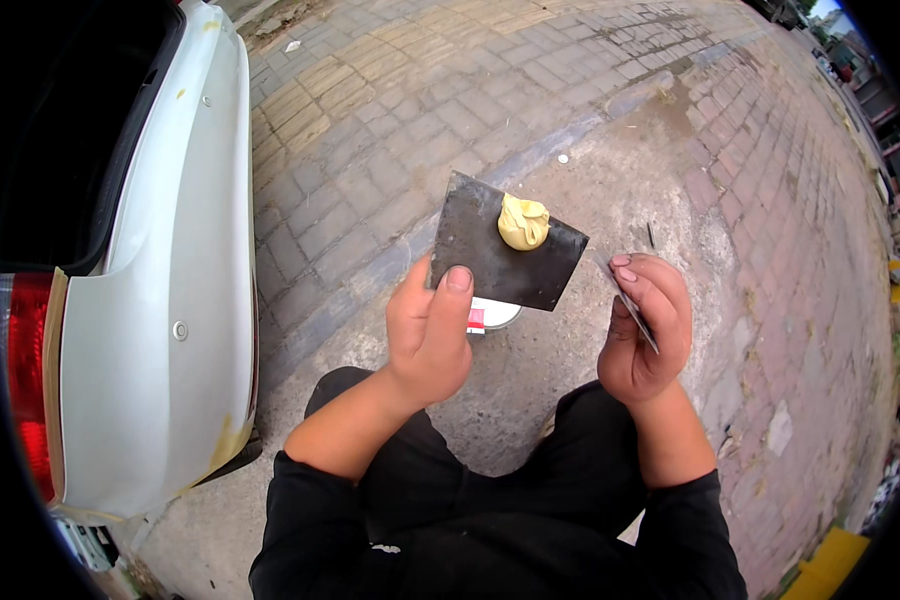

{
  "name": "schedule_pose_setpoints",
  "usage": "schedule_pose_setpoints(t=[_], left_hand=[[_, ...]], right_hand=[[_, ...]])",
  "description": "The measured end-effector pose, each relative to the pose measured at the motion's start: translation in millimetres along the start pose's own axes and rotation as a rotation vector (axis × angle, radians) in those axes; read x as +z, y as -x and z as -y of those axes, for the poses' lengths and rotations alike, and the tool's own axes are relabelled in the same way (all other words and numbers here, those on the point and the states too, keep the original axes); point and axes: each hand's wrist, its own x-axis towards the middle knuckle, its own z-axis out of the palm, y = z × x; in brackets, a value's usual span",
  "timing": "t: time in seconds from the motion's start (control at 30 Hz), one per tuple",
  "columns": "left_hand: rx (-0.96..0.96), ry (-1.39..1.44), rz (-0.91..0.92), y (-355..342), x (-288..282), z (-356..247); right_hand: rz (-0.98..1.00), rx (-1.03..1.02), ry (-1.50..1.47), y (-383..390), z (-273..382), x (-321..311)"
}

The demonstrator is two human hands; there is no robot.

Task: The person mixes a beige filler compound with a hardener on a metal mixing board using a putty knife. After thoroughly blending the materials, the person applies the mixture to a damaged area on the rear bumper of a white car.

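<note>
My left hand (430, 335) is closed on the near left corner of a dark, flat rectangular mixing board (465, 230), thumb on top. A folded lump of yellow putty (523, 222) sits on the board near its far edge. To the right, apart from the board, my right hand (652, 325) pinches a thin grey putty spreader (635, 318), seen nearly edge-on. Under the board, a white round can or lid (498, 314) with a red mark shows in part; the board hides the rest.
On my left stands a white car's rear bumper (155, 370) with yellowish patches, a red tail light (32, 390) edged with tan tape, and a dark opening above. Grey and reddish paving (370, 130) surrounds a concrete strip. Yellow objects (825, 565) lie at the right rim.
</note>
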Motion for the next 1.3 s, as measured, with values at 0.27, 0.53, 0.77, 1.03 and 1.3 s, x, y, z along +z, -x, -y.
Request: schedule_pose_setpoints(t=[0.27, 0.53, 0.77, 1.03, 1.3], left_hand=[[0.19, -0.376, -0.06, -1, 15, -10], [0.123, -0.332, -0.082, 0, 21, -10], [0.138, -0.419, -0.027, 2, 17, -9], [0.207, -0.353, -0.085, -4, 26, -4], [0.228, -0.495, -0.017, 1, 19, -6]], right_hand=[[0.159, -0.12, 0.037, -6, 12, 11], [0.191, -0.064, -0.01, -5, 8, 11], [0.183, -0.052, -0.028, -6, 11, 14], [0.195, -0.064, -0.058, -2, 9, 17], [0.193, -0.054, -0.086, -2, 10, 15]])
